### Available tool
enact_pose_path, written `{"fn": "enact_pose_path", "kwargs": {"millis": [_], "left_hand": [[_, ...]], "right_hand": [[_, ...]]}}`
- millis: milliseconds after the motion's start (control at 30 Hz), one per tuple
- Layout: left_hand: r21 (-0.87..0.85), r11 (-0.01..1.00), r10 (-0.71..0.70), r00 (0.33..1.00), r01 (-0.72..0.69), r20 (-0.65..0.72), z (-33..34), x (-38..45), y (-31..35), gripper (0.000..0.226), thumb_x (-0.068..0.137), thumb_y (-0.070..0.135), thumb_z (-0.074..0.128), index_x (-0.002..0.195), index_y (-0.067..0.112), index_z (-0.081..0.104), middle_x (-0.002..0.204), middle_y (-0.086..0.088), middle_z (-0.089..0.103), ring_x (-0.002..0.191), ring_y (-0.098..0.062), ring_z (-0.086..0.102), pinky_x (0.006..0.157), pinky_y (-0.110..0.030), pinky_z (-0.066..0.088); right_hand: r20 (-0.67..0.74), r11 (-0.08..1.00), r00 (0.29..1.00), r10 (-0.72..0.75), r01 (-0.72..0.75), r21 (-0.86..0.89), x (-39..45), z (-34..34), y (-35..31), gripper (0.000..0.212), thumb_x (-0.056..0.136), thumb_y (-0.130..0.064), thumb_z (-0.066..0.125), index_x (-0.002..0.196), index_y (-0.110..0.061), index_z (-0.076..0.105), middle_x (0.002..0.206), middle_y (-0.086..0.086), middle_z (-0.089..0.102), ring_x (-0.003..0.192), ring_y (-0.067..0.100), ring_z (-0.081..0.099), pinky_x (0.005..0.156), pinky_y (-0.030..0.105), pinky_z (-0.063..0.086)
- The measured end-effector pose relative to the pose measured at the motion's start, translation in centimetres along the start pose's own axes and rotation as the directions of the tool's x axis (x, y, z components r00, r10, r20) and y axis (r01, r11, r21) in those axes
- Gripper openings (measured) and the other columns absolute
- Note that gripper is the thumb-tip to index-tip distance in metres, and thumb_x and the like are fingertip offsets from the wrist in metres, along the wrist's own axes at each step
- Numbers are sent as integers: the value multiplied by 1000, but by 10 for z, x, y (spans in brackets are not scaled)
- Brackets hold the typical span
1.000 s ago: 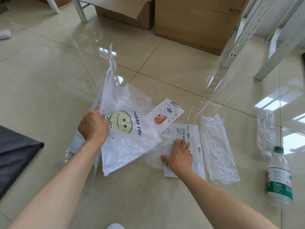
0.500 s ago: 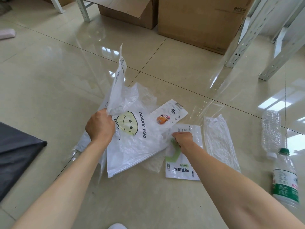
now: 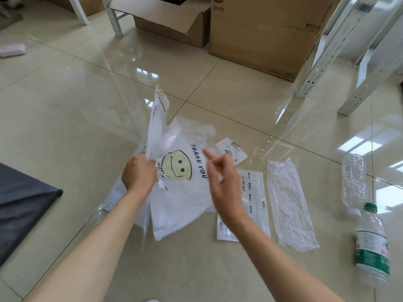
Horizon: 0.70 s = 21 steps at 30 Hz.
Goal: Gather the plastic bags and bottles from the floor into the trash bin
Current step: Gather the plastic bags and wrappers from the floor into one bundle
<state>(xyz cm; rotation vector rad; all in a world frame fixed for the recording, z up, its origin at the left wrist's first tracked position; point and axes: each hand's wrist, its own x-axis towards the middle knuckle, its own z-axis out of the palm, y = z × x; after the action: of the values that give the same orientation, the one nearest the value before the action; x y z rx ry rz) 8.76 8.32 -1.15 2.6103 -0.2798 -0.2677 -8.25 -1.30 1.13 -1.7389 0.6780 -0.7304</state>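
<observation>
left hand (image 3: 138, 174) fingers clenched on smiley bag (image 3: 181, 188); right hand (image 3: 222, 182) lifted, fingers loosely curled, holding nothing

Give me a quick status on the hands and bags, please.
Left hand gripping smiley bag. Right hand raised, seemingly empty. Two bottles on floor.

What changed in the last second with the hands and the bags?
The right hand lifted off the flat white packet on the floor and swung left, up to the smiley bag; whether it grips anything is unclear. The left hand kept its bunch of bags. The crinkled clear bag and both bottles stayed put.
</observation>
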Motion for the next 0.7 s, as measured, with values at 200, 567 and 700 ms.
{"fn": "enact_pose_path", "kwargs": {"millis": [200,567,700], "left_hand": [[-548,743,-105,876,384,471,-1,2,4,30,94,36,52,105,10,62,93,-11,63,81,-26,62,75,-30,49],[-385,876,-49,849,290,526,-5,1,-11,18,74,4,79,76,5,62,76,-10,65,73,-25,62,68,-29,48],[-214,971,-40,956,106,291,-9,12,-16,8,76,5,74,74,-1,68,83,-24,72,72,-28,67,67,-35,51]], "right_hand": [[313,999,949,-25,33,-22,-23,52,17,13,101,-17,45,91,-9,43,123,-1,68,119,5,58,98,24,46],[560,977,822,-104,189,-95,-28,68,34,14,99,-16,44,107,-5,46,106,3,69,101,28,67,84,46,52],[376,964,924,-66,156,-216,-20,58,43,15,99,-30,48,100,-16,55,99,-1,69,90,19,66,78,35,51]]}}
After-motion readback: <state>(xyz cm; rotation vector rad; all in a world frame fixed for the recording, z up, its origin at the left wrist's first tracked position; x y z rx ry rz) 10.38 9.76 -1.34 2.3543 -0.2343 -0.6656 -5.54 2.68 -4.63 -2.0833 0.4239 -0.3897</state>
